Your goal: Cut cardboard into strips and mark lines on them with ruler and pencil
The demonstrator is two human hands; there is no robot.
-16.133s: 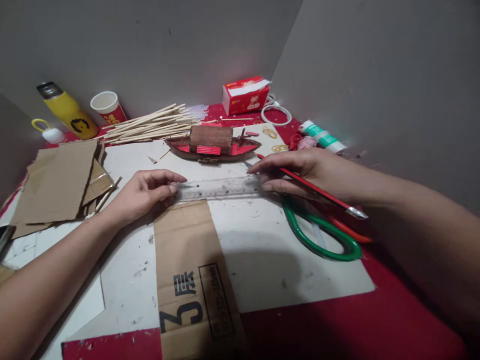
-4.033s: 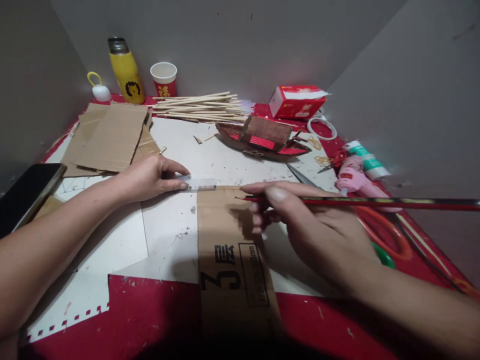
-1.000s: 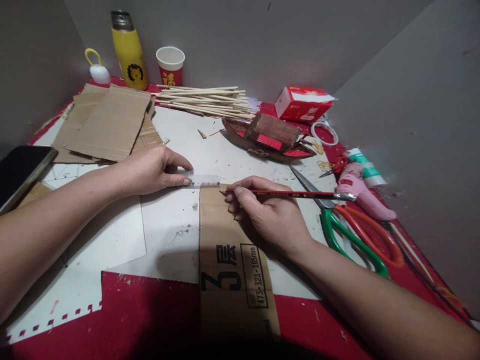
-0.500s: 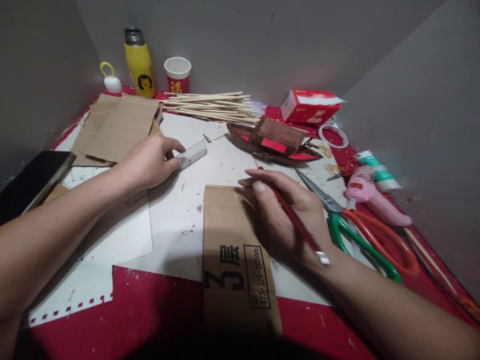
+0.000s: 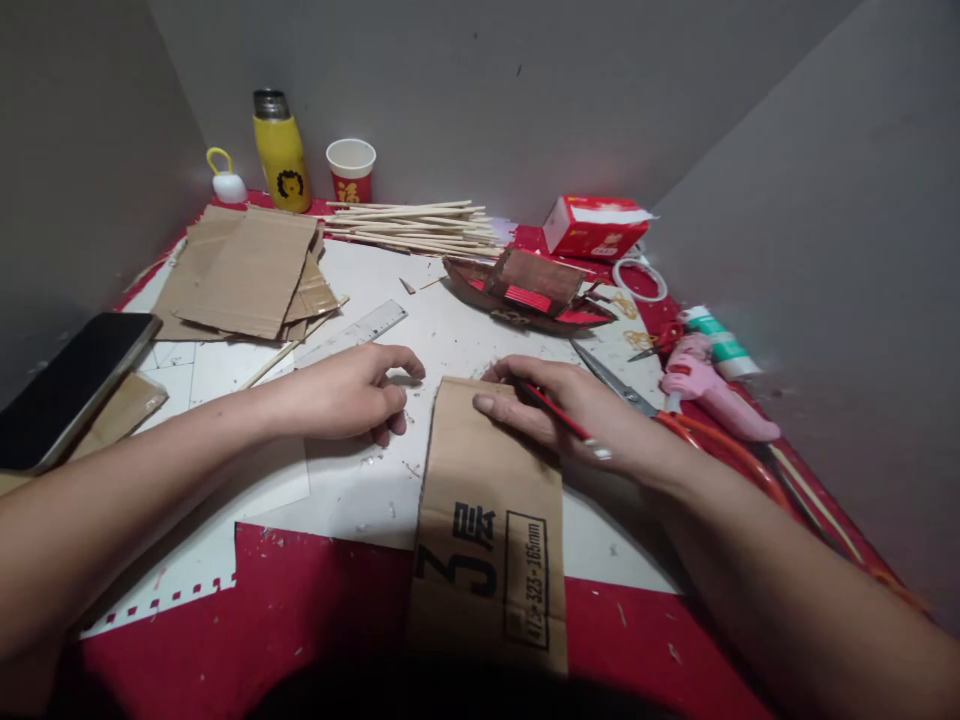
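Now the right hand [image 5: 559, 415] pinches a red pencil [image 5: 561, 420], fingertips resting on the cardboard strip's [image 5: 491, 500] top edge (strip flat on the counter). Left hand [image 5: 352, 390] lies loosely curled, holding nothing, just beside the strip, ruler [image 5: 356, 333] behind it.

desk layout, cardboard strip at the near edge

cardboard strip [image 5: 487, 520] lies at the near edge of the table [image 5: 315, 620], left hand [image 5: 352, 390] just left of its far end, right hand [image 5: 562, 410] on that end with a pencil [image 5: 559, 420]. ruler [image 5: 356, 332] behind the left hand, model boat [image 5: 529, 290] behind the right. scissors [image 5: 675, 420] to the right, phone [image 5: 71, 385] at the left edge, sticks [image 5: 412, 225] near the back edge.
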